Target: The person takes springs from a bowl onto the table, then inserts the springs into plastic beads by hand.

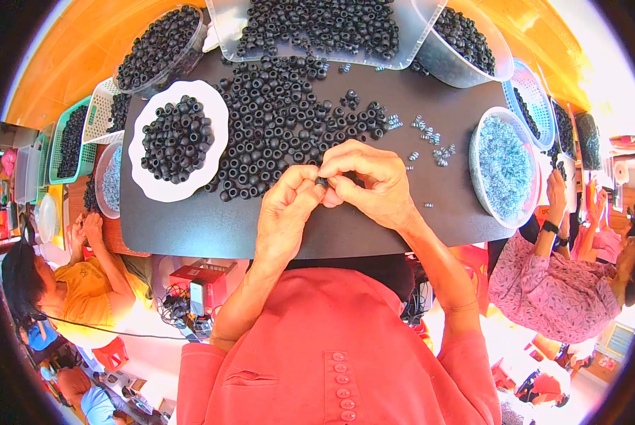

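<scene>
Around a dark desk (452, 209) that fills the middle of the frame, a crowded, brightly lit room bends away at the rim. At the far left, a teal basket (72, 176) holds more black parts, and below it sits a person in a yellow shirt (89, 290). At the upper left, a clear bowl (142, 86) heaped with black parts stands at the desk's edge, which seems meant to leave the working space free. Just below it, a white scalloped plate (168, 192) carries a mound of them, its raised rim probably there to stop such round things rolling off. Loose black parts (275, 106) spread from the plate to the centre, below a clear bin (224, 35) at the top, likely left out for easy picking.

At the centre, the left hand (287, 197) pinches a small black piece (321, 182) between thumb and finger, low over the desk's near edge, presumably for steadiness and a close view. The right hand (374, 180) meets it there, fingertips drawn together; whether they grip the piece or something else, I cannot tell. Right of centre lie scattered metal springs (431, 134), beside a bowl (476, 176) full of pale blue-grey coils (505, 159), apparently set within the right hand's reach.
</scene>
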{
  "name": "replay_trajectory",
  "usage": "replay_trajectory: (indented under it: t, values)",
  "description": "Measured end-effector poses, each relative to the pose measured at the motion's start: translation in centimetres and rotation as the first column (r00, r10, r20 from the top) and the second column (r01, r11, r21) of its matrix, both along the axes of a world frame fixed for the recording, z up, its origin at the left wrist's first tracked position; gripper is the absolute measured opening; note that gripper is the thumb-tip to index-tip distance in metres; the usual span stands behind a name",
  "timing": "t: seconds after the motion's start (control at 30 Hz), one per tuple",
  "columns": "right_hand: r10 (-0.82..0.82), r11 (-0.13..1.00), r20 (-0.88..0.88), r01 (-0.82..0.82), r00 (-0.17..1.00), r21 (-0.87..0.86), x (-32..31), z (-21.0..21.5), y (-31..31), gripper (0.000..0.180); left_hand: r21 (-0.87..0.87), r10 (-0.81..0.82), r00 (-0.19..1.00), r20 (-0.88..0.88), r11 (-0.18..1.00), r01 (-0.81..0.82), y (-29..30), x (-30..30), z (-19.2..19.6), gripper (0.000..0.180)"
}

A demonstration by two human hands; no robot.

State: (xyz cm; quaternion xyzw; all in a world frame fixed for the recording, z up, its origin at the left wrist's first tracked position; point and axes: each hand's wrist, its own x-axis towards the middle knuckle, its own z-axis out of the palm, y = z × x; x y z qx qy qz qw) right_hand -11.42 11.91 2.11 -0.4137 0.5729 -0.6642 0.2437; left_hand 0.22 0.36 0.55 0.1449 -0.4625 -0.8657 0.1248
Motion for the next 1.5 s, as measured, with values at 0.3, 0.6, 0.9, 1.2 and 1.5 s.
replay_trajectory:
  t: [0.3, 0.6, 0.9, 1.2, 1.5]
  values:
    - [-0.061, 0.997, -0.083, 0.056, 0.995, -0.060, -0.1, 0.1, -0.2, 0.022, 0.047, -0.037, 0.999, 0.005, 0.998, 0.037, -0.1, 0.0, 0.6, 0.015]
    - [-0.044, 0.999, -0.178, 0.044, 0.983, -0.004, -0.1, 0.2, -0.2, 0.022, 0.145, -0.057, 0.997, -0.059, 0.987, 0.065, -0.3, 0.1, 0.2, 0.018]
    - [-0.137, 0.989, -0.254, 0.145, 0.957, 0.012, 0.2, -0.1, -0.3, 0.027, 0.284, -0.023, 0.992, -0.127, 0.957, 0.058, -0.3, -0.3, -0.3, 0.019]
    - [-0.167, 0.986, -0.220, 0.165, 0.961, -0.026, 0.4, -0.6, -0.1, 0.021, -0.148, 0.025, 1.000, -0.009, 0.989, -0.026, 0.2, 0.1, 0.4, 0.018]
    - [-0.173, 0.984, -0.264, 0.177, 0.949, -0.011, 0.5, -0.3, 0.0, 0.021, -0.164, 0.027, 0.999, -0.021, 0.986, -0.031, 0.3, 0.0, 0.5, 0.016]
